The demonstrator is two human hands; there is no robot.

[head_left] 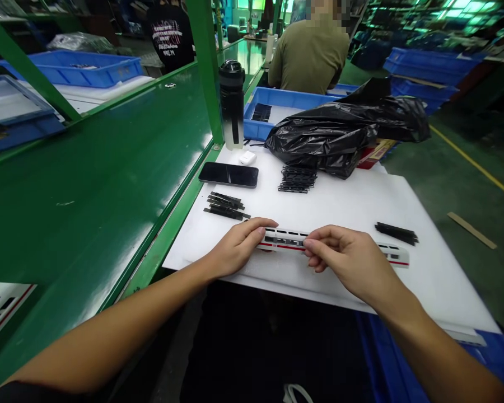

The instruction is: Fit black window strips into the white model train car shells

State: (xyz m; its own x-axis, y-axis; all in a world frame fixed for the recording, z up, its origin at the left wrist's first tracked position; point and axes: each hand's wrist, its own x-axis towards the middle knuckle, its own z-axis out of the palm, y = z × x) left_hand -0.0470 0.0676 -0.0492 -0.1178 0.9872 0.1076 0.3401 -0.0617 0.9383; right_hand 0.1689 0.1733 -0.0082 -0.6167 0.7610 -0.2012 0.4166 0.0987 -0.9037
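Note:
A white toy train car shell [286, 241] with a red stripe and dark window openings lies across the near part of the white board. My left hand [239, 243] grips its left end between thumb and fingers. My right hand [348, 254] is closed, with thumb and index finger pinched at the window row; whether a small part is between them is hidden. A white, red-striped end [397, 256] shows beyond the right hand, apparently the same shell. Dark thin strips [225, 205] lie beyond my left hand, and another bundle of black strips [397, 233] lies to the right.
On the white board [353, 204] are a phone [229, 174], a white earbud case [247, 158], a bottle [232, 106], a pile of black parts [297, 179] and a black plastic bag [323, 134]. A blue bin [256, 130] stands behind. A green conveyor [109, 184] runs left; two people are farther off.

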